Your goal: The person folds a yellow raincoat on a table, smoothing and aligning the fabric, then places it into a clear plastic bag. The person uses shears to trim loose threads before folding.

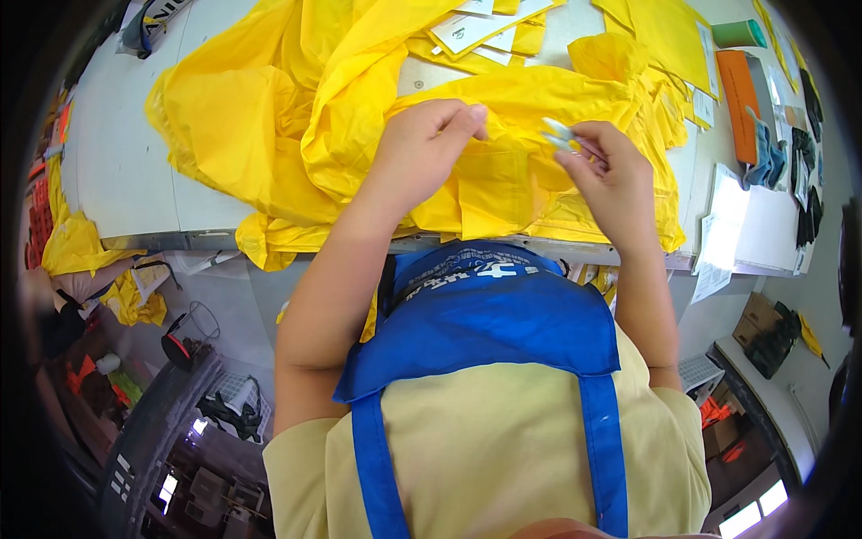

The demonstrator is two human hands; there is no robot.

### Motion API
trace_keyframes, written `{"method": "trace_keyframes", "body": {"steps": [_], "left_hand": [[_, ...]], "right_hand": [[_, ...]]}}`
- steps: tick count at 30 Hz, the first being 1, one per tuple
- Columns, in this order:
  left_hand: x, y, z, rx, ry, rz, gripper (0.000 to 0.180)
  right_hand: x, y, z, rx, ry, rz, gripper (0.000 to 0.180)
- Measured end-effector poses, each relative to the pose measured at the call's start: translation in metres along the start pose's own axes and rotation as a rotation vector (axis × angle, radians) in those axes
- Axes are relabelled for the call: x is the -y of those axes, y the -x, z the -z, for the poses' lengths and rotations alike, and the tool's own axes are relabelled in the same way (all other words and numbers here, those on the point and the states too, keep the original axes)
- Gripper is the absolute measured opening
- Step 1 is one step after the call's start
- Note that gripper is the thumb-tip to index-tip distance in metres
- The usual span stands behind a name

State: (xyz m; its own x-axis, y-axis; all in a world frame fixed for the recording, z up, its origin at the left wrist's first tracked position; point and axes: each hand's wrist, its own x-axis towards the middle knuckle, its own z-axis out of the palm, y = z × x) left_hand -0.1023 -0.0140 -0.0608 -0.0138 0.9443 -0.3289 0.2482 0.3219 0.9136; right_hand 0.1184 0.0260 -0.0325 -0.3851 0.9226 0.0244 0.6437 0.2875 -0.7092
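Head view: at the left, the white counter [108,166] showed a stretch of open surface, bounded in front by a metal edge [171,241], up to the bunched yellow fabric [233,121]. That fabric spread across the middle, drooping over the edge. Above it, the left hand [417,153] was curled, thumb near the fingers; whether it pinched anything could not be told. The right hand [621,171], mostly closed, gripped small silver-bladed snips [560,142]. Farther right, white papers [716,234] overhung the counter beside an orange box [736,99].
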Motion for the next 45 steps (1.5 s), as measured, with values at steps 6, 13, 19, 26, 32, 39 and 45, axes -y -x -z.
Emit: {"method": "trace_keyframes", "body": {"steps": [6, 13, 19, 26, 32, 39, 45], "left_hand": [[0.017, 0.025, -0.005, -0.027, -0.438, -0.084, 0.018], [0.009, 0.038, -0.002, 0.221, 0.319, 0.212, 0.014], [-0.015, 0.044, -0.033, 0.115, 0.627, 0.133, 0.018], [-0.004, 0.048, -0.032, 0.093, 0.275, -0.063, 0.023], [-0.007, 0.066, -0.019, -0.078, -0.462, -0.364, 0.020], [-0.001, 0.056, 0.009, -0.041, -0.593, -0.608, 0.009], [-0.029, 0.018, 0.032, 0.040, -0.474, -0.638, 0.014]], "right_hand": [[-0.020, 0.020, -0.003, 0.011, -0.409, -0.326, 0.023], [-0.005, 0.047, -0.016, 0.196, -0.679, -0.356, 0.017], [0.007, 0.058, -0.040, 0.204, -0.503, -0.294, 0.021], [-0.005, 0.046, -0.052, -0.033, -1.235, -0.501, 0.018], [-0.008, 0.038, -0.040, 0.086, -1.556, -0.599, 0.021], [-0.012, 0.024, -0.027, -0.055, -1.333, -0.454, 0.021], [0.038, 0.010, 0.008, 0.157, -0.253, 0.372, 0.052]]}}
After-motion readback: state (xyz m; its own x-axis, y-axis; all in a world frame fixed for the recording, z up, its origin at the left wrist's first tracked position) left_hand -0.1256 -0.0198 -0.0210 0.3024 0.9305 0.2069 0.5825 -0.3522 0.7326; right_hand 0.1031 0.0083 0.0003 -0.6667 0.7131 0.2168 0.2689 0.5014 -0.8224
